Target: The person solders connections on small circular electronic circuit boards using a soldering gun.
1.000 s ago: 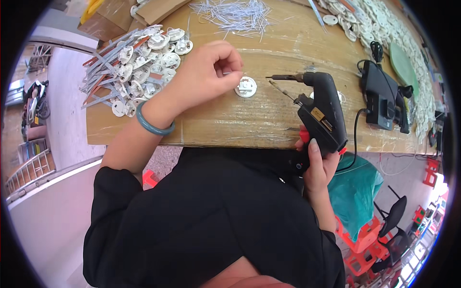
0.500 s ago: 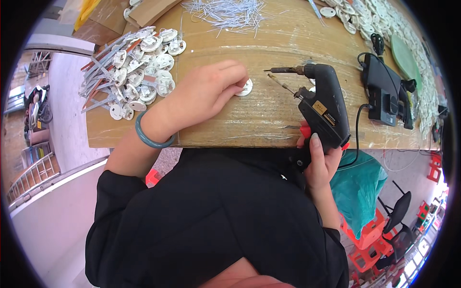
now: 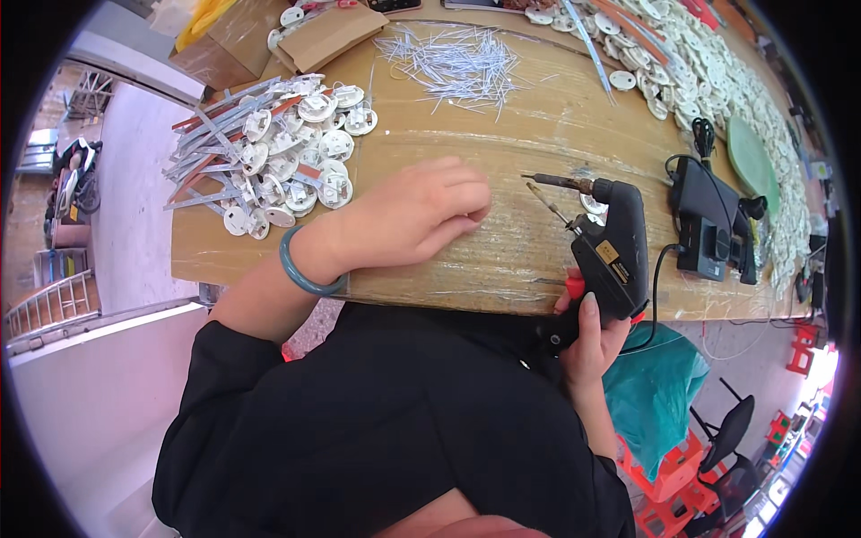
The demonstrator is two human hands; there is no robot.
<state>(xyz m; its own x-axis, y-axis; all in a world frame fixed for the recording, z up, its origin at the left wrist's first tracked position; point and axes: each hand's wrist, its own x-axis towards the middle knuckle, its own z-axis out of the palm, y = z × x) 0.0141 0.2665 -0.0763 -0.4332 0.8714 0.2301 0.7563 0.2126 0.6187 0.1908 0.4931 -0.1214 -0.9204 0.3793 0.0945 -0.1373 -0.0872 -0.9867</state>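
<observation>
My left hand (image 3: 426,211), with a bluish bangle (image 3: 298,269) at its wrist, is over the middle of the table, its fingers curled and pressed together. Whatever they may hold is hidden beneath them. In my right hand (image 3: 594,342) is a black soldering gun (image 3: 619,255) with a red trigger, gripped by its handle at the table's front edge. Its dark tip and a thin feed tube point left, towards my left hand but apart from it. Behind the gun's nose, a white round piece (image 3: 592,204) lies partly hidden on the table (image 3: 466,278).
Left of my hand is a heap of white discs (image 3: 335,188) with grey and brown strips. Thin white wires (image 3: 457,67) lie at the back, beside a cardboard box (image 3: 229,45). At right are a black power unit (image 3: 704,215), a green lid-like disc (image 3: 752,161) and many more white discs (image 3: 682,81).
The view has shifted, so the table sits lower. The white disc seen at my left fingertips before is now out of sight. My right hand still holds the soldering gun.
</observation>
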